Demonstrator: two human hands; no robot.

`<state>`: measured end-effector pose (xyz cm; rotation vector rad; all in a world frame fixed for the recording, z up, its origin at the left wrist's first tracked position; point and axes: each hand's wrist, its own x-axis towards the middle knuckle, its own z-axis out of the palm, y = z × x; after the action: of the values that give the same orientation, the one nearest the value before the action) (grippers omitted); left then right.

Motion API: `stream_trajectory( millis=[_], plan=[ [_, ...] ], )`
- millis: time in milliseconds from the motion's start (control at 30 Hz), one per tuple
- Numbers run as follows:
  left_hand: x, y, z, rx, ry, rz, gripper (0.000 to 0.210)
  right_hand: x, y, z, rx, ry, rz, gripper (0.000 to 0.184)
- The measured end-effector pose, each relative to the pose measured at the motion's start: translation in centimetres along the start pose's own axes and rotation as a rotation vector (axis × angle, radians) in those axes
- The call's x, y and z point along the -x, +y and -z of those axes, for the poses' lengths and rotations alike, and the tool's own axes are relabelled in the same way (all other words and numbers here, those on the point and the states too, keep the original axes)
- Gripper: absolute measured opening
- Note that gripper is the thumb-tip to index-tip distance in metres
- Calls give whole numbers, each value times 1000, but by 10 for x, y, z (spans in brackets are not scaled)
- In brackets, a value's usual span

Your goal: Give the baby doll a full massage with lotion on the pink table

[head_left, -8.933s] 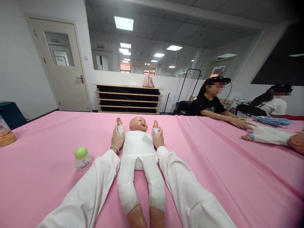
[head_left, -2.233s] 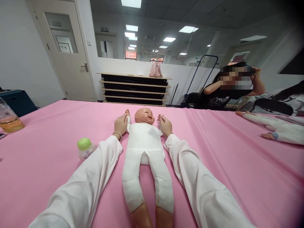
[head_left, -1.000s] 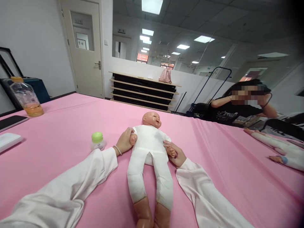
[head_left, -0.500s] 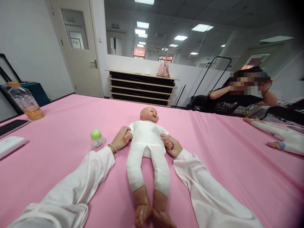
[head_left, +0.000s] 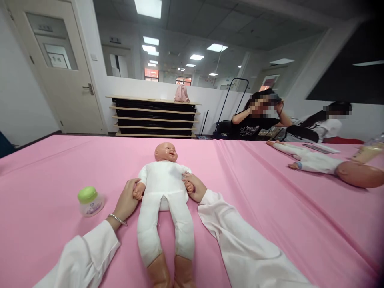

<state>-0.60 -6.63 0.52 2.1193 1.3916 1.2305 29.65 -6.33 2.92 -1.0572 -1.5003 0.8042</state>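
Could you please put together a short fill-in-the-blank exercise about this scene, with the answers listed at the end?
1. The doll held by the left hand and the right hand lies on its ____.
2. The jar on the table has a lid coloured ____.
3. Of these two hands, the one nearer the jar is the ____ one.
4. The cloth under the doll is coloured ____.

Missing words: back; green; left; pink.

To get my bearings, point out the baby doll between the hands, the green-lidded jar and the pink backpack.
Baby doll (head_left: 164,183): head view, on its white cloth torso.
Green-lidded jar (head_left: 91,206): head view, on its labelled body.
Pink backpack (head_left: 181,94): head view, middle of its body.
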Motion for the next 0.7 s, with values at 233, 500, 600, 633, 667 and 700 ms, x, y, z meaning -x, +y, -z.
stream_trajectory(
  millis=[233, 500, 600, 633, 667, 700],
  plan=[
    [3, 1, -1, 83, 20, 114, 52, 10, 14, 11, 410, -150, 384, 64],
    [-28, 15, -22, 114, 282, 238, 43, -29, 25, -10, 180, 332, 211, 64],
    [-54, 13, -33, -26, 332, 140, 32, -56, 24, -23, 165, 563, 61, 57],
    [-63, 11, -36, -70, 323, 114, 29, -61, 24, -25, 183, 595, 29, 53],
    [-70, 8, -39, -103, 308, 99, 28, -65, 23, -27, 204, 604, 10, 49],
    [-76, 4, -41, -124, 293, 92, 28, -68, 24, -28, 225, 588, -1, 47]
  ],
)
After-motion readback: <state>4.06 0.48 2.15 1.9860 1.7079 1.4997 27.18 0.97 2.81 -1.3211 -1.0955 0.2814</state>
